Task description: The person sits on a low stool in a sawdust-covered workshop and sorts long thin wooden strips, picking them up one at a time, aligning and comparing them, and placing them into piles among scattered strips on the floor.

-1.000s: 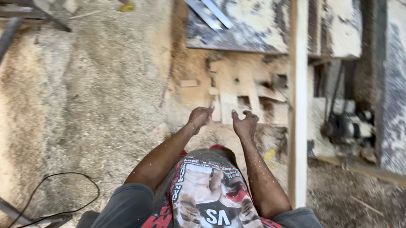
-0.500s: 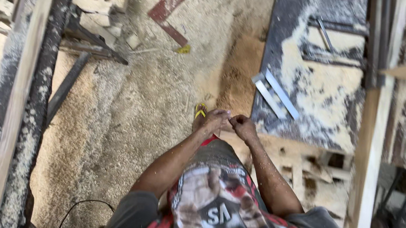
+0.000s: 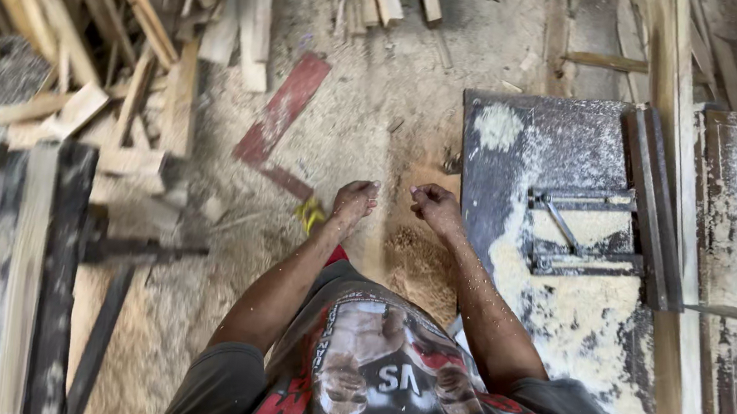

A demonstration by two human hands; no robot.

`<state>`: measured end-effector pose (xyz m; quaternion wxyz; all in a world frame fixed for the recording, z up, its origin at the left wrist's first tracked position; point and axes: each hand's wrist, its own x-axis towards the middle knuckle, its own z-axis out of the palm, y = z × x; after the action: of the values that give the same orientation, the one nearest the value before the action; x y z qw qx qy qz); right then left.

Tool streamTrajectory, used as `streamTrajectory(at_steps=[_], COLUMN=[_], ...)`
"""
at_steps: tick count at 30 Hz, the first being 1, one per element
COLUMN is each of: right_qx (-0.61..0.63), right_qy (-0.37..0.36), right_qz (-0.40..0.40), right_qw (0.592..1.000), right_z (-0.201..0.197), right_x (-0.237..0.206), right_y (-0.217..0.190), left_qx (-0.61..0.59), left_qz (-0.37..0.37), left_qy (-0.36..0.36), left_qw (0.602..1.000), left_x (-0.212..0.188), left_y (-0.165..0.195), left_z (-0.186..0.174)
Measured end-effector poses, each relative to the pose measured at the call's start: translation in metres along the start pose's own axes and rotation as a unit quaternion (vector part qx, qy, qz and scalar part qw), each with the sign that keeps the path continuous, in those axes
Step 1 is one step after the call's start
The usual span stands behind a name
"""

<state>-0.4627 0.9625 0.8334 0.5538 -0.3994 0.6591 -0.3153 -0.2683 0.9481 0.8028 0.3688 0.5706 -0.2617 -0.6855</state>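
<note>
Both my hands hang in front of my belly over a sawdust-covered floor (image 3: pixel 369 116). My left hand (image 3: pixel 354 202) is loosely curled, fingers bent in, with nothing visible in it. My right hand (image 3: pixel 434 207) is curled the same way a little to the right, a small gap between the two. Fine sawdust specks cling to both forearms. Just right of my right hand stands a dark metal saw table (image 3: pixel 559 218) dusted with sawdust, with a metal frame part (image 3: pixel 580 234) lying on top. A small yellow object (image 3: pixel 309 214) lies on the floor beside my left wrist.
A red board (image 3: pixel 283 109) lies on the floor ahead. Piles of wooden offcuts and planks (image 3: pixel 131 36) fill the upper left. A dark bench with a pale plank (image 3: pixel 23 280) runs down the left. A long wooden beam (image 3: pixel 673 221) borders the saw table's right side.
My view has shifted left and forward: the saw table has slid to the right and the offcut piles have come in. My hands, close together before, have drawn slightly apart.
</note>
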Motion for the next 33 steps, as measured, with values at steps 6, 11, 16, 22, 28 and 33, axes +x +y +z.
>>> streamTrajectory(at_steps=[6, 11, 16, 22, 28, 33], right_qx=[0.091, 0.277, 0.308, 0.326, 0.431, 0.459], right_qy=[0.124, 0.218, 0.331, 0.434, 0.469, 0.520], right_qz=[0.042, 0.038, 0.084, 0.060, 0.090, 0.119], right_qw=[0.987, 0.935, 0.888, 0.838, 0.766, 0.710], right_z=[-0.031, -0.084, -0.144, -0.229, -0.299, -0.347], right_x=[0.159, 0.242, 0.298, 0.387, 0.449, 0.476], right_y=[-0.041, -0.078, -0.091, -0.089, -0.117, -0.133], left_qx=[-0.019, 0.200, 0.108, 0.344, 0.390, 0.408], left_qz=[0.019, -0.002, -0.019, 0.035, -0.030, -0.065], left_qy=[-0.152, -0.197, -0.403, -0.474, -0.524, -0.578], left_qw=[0.988, 0.960, 0.909, 0.809, 0.756, 0.704], left_x=[0.178, 0.300, 0.391, 0.474, 0.547, 0.592], left_y=[0.089, 0.182, 0.218, 0.228, 0.241, 0.247], left_z=[0.031, 0.110, 0.228, 0.356, 0.458, 0.558])
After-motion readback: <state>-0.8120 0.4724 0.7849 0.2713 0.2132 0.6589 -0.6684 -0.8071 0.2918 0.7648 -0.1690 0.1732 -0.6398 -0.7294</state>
